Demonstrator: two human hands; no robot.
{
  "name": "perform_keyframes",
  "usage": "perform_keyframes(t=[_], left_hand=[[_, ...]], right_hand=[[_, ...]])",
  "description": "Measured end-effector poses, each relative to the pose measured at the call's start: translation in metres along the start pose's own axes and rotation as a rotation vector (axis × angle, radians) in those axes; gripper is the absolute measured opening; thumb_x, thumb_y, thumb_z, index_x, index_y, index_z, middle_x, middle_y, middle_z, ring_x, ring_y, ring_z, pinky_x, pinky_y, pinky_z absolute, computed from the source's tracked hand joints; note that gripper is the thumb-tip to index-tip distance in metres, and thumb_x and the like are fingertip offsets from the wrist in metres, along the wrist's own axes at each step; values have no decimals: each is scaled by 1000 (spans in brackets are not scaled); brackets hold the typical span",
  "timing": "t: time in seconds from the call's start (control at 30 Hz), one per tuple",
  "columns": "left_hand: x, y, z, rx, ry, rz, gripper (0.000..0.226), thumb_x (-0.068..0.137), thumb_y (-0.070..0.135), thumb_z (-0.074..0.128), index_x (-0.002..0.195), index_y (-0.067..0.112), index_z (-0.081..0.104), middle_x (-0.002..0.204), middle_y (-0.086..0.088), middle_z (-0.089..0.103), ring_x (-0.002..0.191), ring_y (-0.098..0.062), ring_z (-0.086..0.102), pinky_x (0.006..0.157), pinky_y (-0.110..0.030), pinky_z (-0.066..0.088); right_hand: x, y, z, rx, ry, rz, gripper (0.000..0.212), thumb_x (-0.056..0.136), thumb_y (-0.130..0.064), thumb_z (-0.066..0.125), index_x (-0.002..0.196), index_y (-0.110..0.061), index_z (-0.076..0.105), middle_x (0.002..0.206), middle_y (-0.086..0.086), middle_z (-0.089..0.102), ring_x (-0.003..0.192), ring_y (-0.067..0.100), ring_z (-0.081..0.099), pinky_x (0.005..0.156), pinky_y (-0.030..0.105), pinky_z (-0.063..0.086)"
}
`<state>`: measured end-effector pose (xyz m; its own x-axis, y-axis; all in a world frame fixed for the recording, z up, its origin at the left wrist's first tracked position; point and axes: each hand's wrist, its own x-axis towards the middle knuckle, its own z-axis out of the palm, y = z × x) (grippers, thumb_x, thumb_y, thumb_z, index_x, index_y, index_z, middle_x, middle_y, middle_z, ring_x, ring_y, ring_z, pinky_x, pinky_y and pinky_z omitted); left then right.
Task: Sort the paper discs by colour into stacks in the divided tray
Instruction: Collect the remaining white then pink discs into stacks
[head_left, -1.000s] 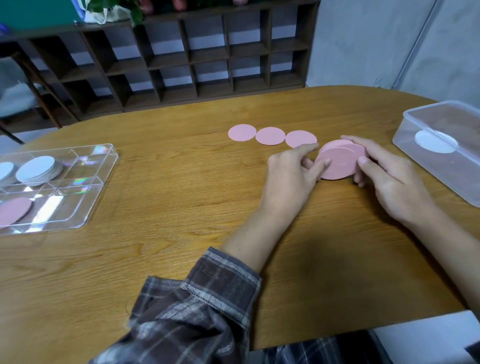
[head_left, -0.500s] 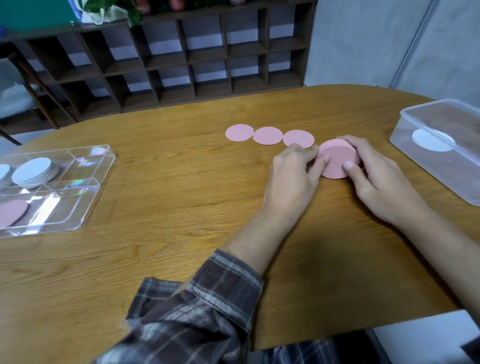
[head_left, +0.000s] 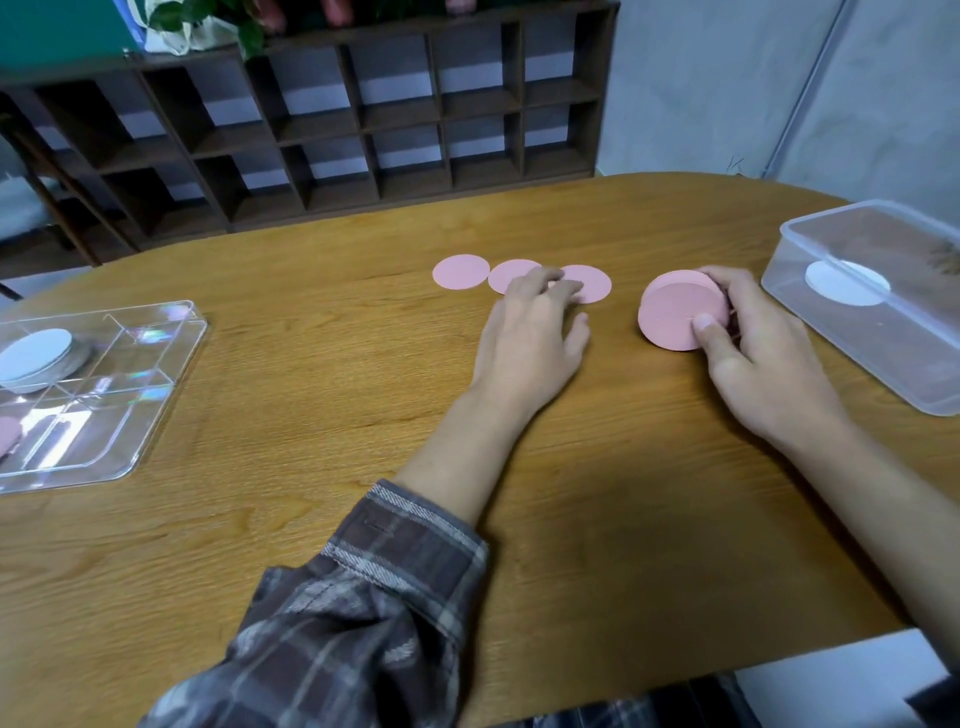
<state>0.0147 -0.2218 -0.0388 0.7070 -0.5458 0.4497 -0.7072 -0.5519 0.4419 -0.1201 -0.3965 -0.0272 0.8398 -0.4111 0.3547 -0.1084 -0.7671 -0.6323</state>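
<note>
Your right hand (head_left: 753, 353) grips the pink stack (head_left: 675, 317), tilted face toward you. Your left hand (head_left: 530, 338) lies flat on the row of discs (head_left: 461, 271) running left-right.

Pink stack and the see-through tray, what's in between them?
The left hand lies between the pink stack and the tray; from there to the tray it is bare wooden table. The head view shows it.

matt pink paper discs (head_left: 675, 319), grained wood table (head_left: 260, 519), glossy clear plastic tray (head_left: 156, 415).
</note>
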Motion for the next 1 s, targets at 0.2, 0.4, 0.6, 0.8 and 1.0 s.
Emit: perform_keyframes(t=[0.2,0.4,0.6,0.8,1.0], left_hand=[[15,-4,5,75,-223,-40,60,102,47,56,153,16,47,156,-6,50,147,-28,42,118,-46,36],[9,-3,3,0,-107,-93,72,90,52,72,150,20,48,140,-1,61,126,-26,60,99,-46,52],[1,3,-3,76,-39,-14,40,98,49,64,122,17,65,116,-1,70,103,-28,67,78,-45,57],[-10,4,-13,67,40,47,32,111,32,42,95,9,59,97,-6,70,93,-32,61,67,-45,51],[-22,9,-12,-172,136,83,26,110,21,45,95,6,59,91,-5,63,84,-25,55,75,-46,49]], right_hand=[[1,3,1,22,0,1,35,103,-13,50,136,-23,51,120,-5,61,104,11,51,87,23,34],[1,3,0,26,1,21,35,103,-15,52,137,-24,51,122,-2,63,105,13,52,88,26,36],[1,3,-1,30,31,26,35,101,-15,55,135,-26,54,114,-5,63,86,1,48,75,0,32],[2,5,-2,61,44,28,35,101,-15,55,133,-30,55,111,-5,64,88,-7,52,75,1,34],[1,4,-2,97,30,34,50,101,-14,55,146,-35,52,131,-10,62,105,13,55,93,23,38]])
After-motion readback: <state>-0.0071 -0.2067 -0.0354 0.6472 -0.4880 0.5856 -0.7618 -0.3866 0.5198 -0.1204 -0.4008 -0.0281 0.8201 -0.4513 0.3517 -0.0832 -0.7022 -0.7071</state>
